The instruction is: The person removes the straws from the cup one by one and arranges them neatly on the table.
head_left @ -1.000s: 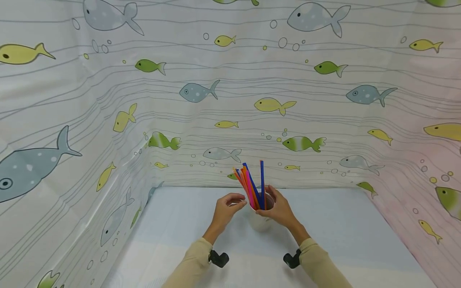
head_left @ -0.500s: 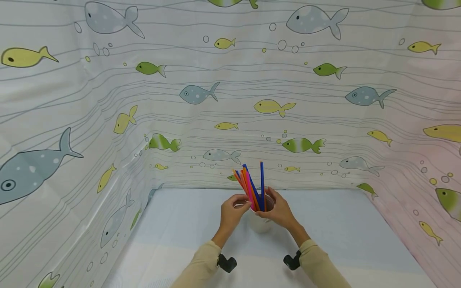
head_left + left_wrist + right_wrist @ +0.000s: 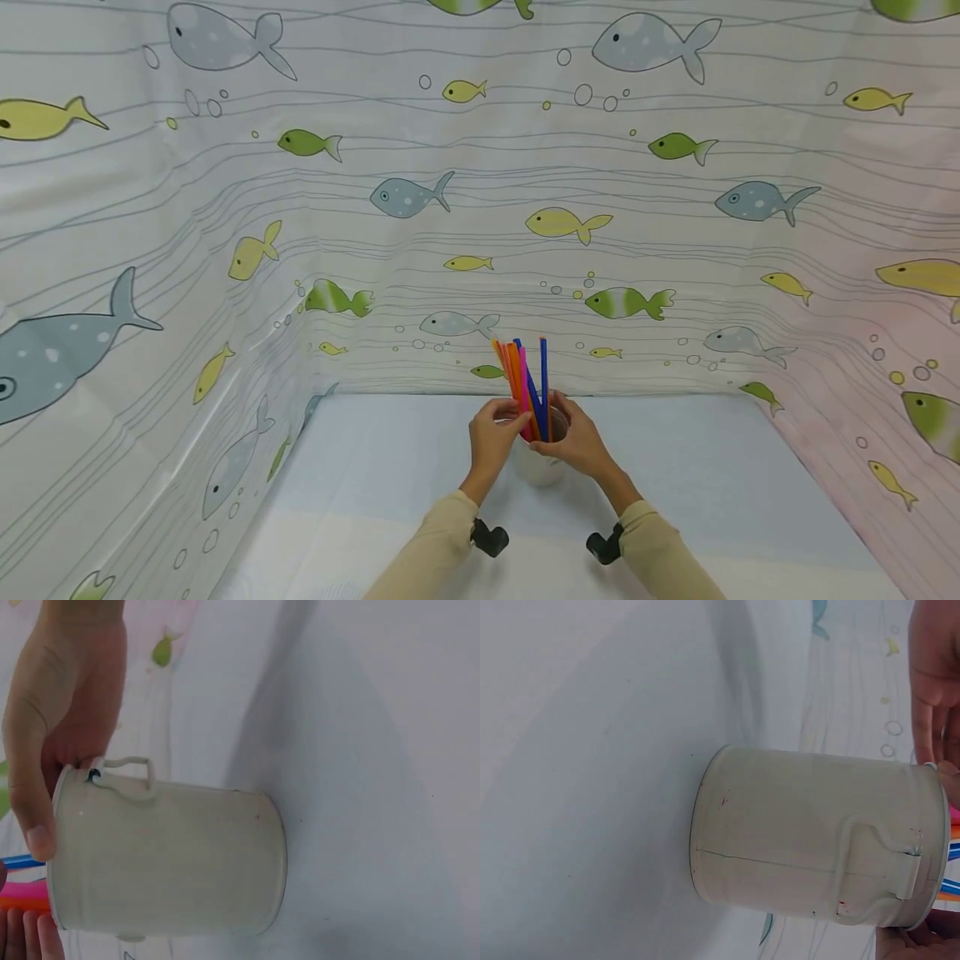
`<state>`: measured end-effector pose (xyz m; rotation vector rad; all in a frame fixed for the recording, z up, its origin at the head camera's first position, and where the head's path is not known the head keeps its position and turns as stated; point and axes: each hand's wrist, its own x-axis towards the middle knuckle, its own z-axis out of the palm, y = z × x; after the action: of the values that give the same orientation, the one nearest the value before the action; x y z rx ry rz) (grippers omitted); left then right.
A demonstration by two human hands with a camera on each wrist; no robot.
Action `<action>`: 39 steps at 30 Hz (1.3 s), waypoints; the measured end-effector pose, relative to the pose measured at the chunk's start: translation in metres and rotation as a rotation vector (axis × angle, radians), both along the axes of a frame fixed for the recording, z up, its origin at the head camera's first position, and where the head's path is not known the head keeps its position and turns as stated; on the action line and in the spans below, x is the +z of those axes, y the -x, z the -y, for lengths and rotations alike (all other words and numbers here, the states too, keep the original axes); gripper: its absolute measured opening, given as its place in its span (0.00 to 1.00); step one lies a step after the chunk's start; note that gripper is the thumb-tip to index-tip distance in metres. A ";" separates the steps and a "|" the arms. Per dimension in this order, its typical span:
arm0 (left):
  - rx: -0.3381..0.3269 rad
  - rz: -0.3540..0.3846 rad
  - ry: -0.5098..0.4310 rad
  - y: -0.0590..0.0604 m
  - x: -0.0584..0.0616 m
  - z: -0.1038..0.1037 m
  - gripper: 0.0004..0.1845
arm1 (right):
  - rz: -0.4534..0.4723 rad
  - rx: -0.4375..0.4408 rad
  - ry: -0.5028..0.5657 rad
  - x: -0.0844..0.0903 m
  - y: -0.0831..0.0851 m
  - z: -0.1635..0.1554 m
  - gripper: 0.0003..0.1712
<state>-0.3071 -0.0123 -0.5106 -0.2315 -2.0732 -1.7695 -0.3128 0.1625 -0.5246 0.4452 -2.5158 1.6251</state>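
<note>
A white metal cup [image 3: 538, 471] with small side handles stands on the pale blue table top, near its back edge. Several coloured straws [image 3: 525, 375] stand in it, bunched and nearly upright. My left hand [image 3: 495, 429] is at the cup's left rim, its fingers curled round the pink and orange straws. My right hand [image 3: 577, 442] grips the cup's right rim. The left wrist view shows the cup [image 3: 165, 855] with that right hand [image 3: 52, 735], its thumb over the rim. The right wrist view shows the cup [image 3: 810, 832] and the left hand [image 3: 934, 690] beyond it.
A fish-print curtain [image 3: 480, 208] walls the table [image 3: 375, 467] at the back, left and right. Black camera mounts [image 3: 489, 537] sit at both wrists. Nothing else lies on the table top.
My left hand has moved right from beside the cup to the straws and closed on them. The leaning straws now stand straighter and closer together. The right hand has stayed on the rim.
</note>
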 end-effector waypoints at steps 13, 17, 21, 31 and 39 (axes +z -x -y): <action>0.051 -0.043 0.084 0.014 -0.003 -0.014 0.17 | -0.008 0.030 0.029 0.001 0.000 -0.001 0.60; 0.067 -0.029 0.120 0.020 -0.002 -0.016 0.14 | 0.007 0.068 0.055 0.014 -0.009 0.002 0.59; 0.078 -0.004 0.146 0.023 0.001 -0.016 0.12 | 0.004 0.081 0.040 0.028 -0.018 0.004 0.58; 0.064 0.043 0.138 0.024 0.002 -0.013 0.10 | 0.006 0.022 0.040 0.001 -0.001 0.003 0.58; 0.077 0.047 0.129 0.027 0.002 -0.010 0.09 | -0.009 0.023 0.031 -0.003 0.001 0.000 0.59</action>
<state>-0.3338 -0.0025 -0.5086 -0.1463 -2.2012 -1.6139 -0.3138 0.1623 -0.5278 0.4793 -2.4847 1.6634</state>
